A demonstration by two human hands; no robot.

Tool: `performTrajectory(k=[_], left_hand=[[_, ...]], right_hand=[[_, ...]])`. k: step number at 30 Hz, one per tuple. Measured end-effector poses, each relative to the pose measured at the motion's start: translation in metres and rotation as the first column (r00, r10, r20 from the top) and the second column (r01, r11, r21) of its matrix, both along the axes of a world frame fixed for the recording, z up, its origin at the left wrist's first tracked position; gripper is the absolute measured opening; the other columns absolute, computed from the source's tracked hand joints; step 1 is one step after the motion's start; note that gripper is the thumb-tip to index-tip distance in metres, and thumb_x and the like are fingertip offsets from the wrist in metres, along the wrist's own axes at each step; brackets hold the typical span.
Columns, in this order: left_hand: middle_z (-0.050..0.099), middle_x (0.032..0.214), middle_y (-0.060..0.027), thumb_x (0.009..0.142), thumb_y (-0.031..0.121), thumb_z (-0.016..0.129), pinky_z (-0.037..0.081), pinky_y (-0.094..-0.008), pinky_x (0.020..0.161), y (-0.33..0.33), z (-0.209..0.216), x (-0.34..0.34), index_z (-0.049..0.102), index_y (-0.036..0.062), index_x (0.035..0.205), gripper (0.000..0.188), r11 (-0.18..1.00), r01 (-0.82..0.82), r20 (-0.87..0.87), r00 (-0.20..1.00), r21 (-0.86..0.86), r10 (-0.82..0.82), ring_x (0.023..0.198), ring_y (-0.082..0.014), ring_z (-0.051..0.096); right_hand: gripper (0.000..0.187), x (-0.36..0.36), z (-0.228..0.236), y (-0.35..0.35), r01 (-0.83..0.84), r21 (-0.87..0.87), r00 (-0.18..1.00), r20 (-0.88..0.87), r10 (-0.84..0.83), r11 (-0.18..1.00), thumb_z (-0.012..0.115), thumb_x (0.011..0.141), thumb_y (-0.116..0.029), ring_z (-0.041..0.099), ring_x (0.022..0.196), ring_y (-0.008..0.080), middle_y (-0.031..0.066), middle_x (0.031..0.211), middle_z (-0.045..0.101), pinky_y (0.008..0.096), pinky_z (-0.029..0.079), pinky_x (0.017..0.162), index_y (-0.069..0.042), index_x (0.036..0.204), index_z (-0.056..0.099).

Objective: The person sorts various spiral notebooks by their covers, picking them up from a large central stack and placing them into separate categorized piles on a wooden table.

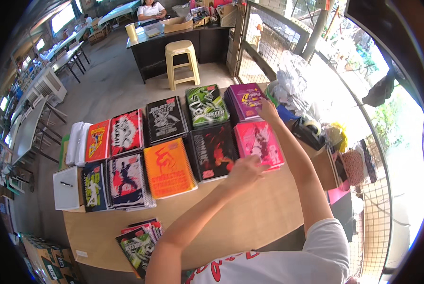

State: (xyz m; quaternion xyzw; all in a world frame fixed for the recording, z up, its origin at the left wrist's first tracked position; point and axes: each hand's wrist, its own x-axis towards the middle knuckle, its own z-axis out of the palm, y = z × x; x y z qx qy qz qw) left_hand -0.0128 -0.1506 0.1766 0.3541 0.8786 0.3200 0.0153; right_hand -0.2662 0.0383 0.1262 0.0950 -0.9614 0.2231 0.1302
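Observation:
Two rows of spiral notebooks in stacks lie across a brown-covered table. My right hand [269, 111] is at the right edge of the purple notebook [248, 101] in the far row; its fingertips are too unclear to tell whether they grip it. Slightly blurred, my left hand [246, 173] is open over the near edge of the pink notebook [258, 140], thumb and fingers apart. Left of it lies a black notebook with a red figure [214, 150]. Beyond that is a green-and-white notebook [206, 106]. An orange notebook [169, 168] sits further left.
A loose pile of notebooks [138, 246] lies at the table's near left edge. A pen [66, 184] rests on a white pad [63, 196]. Plastic bags [295, 78] and a tape dispenser [309, 130] crowd the right side. Beyond stand a cream stool [179, 47] and a desk with a seated person.

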Motion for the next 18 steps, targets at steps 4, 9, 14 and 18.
performTrajectory(k=[4,9,14,18], left_hand=[[0.042,0.138,-0.0106,0.089,0.028,0.054,0.034,-0.0600,0.098,0.098,-0.062,-0.104,0.052,0.0293,0.133,0.044,0.928,-0.051,-0.405,0.908,-0.369,-0.111,0.128,-0.0282,0.038],[0.037,0.147,-0.0075,0.092,0.029,0.045,0.024,-0.0607,0.109,0.139,-0.055,-0.145,0.054,0.0257,0.130,0.039,0.891,0.049,-0.264,0.946,-0.452,-0.186,0.135,-0.0261,0.032],[0.063,0.117,-0.0068,0.084,0.015,0.056,0.040,-0.0439,0.103,0.050,0.015,-0.095,0.060,0.0181,0.117,0.033,0.903,0.241,-0.283,0.893,-0.355,-0.350,0.110,-0.0253,0.058],[0.065,0.106,-0.0066,0.081,0.008,0.063,0.052,-0.0408,0.076,-0.063,0.071,0.039,0.061,0.0078,0.111,0.030,0.934,-0.173,-0.377,0.880,0.313,0.290,0.090,-0.0270,0.064]], right_hand=[[0.078,-0.084,-0.014,0.015,-0.013,0.124,0.988,0.154,-0.006,0.992,0.079,0.067,-0.039,0.058,0.103,0.0454,0.0334,0.103,0.061,0.0447,0.048,0.090,0.014,0.114,0.047],[0.078,-0.121,-0.026,0.035,0.026,0.334,0.973,0.207,-0.101,0.942,0.087,0.053,-0.037,0.060,0.106,0.0388,0.0294,0.107,0.062,0.0423,0.049,0.090,0.011,0.106,0.058],[0.049,-0.059,0.043,-0.032,0.087,0.366,0.993,0.041,-0.109,0.927,0.079,0.067,-0.030,0.063,0.098,0.0350,0.0222,0.105,0.064,0.0446,0.050,0.080,0.000,0.102,0.065],[0.044,-0.004,0.075,0.032,-0.027,0.398,0.790,-0.554,0.263,0.917,0.051,0.090,-0.010,0.059,0.101,0.0408,0.0260,0.117,0.056,0.0468,0.048,0.084,-0.004,0.132,0.042]])
